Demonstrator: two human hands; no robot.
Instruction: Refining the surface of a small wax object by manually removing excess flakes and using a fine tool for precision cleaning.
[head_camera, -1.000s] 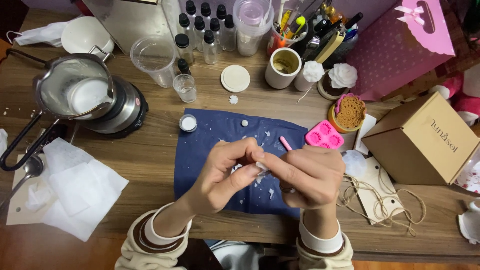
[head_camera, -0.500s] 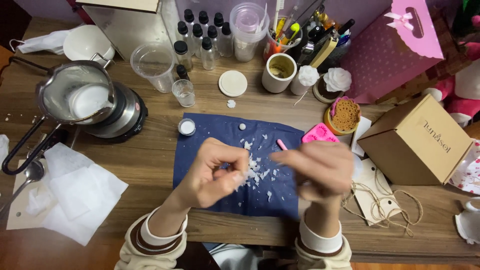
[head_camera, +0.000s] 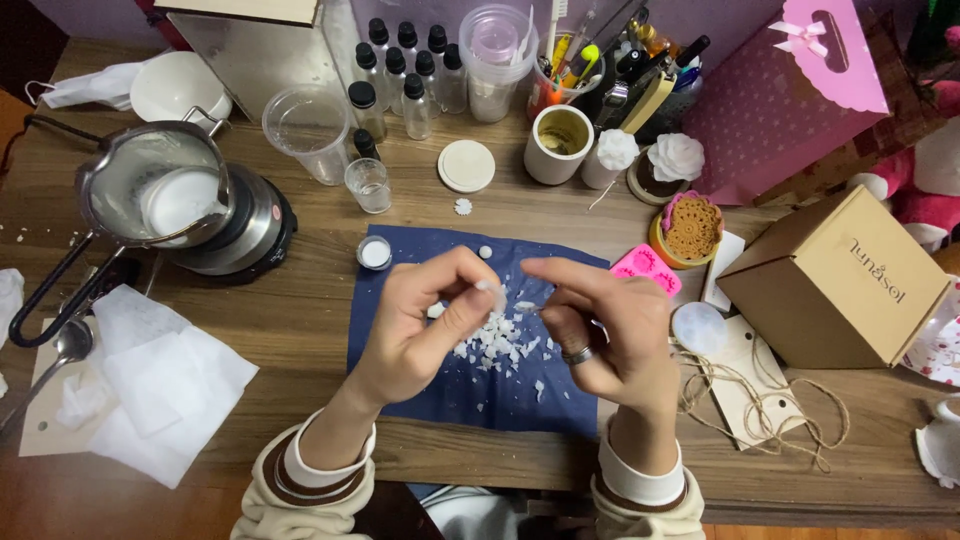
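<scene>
Left hand (head_camera: 430, 315): raised over the blue cloth, thumb and forefinger pinched on a small white wax piece (head_camera: 493, 292) at the fingertips.
Right hand (head_camera: 605, 325): just beside the left, fingers curled inward, forefinger stretched toward the left fingertips; ring on one finger; whether it grips anything cannot be told.
White wax flakes (head_camera: 497, 338): loose heap on the cloth, directly below and between the two hands; a few stray bits scattered around it.
Blue cloth (head_camera: 420, 385): flat on the wooden table (head_camera: 300, 330), under both hands.
Small round tin (head_camera: 374, 252): at the cloth's upper left corner, white inside.
Pink mould (head_camera: 645, 268): at the cloth's upper right edge, partly behind the right hand.
Metal pouring pot (head_camera: 150, 190): on a black hotplate (head_camera: 255, 225) at the left, white contents, long handle pointing to the near left.
White paper sheets (head_camera: 150, 380): near left, a spoon (head_camera: 60, 350) beside them.
Clear plastic cup (head_camera: 305, 130): behind the cloth, with a small glass (head_camera: 369, 184) beside it.
Dark-capped bottles (head_camera: 405, 70): in rows at the back.
Cardboard box (head_camera: 835, 280): right, with twine (head_camera: 760, 410) and card tags in front of it.
Pink gift bag (head_camera: 780, 90): back right.
</scene>
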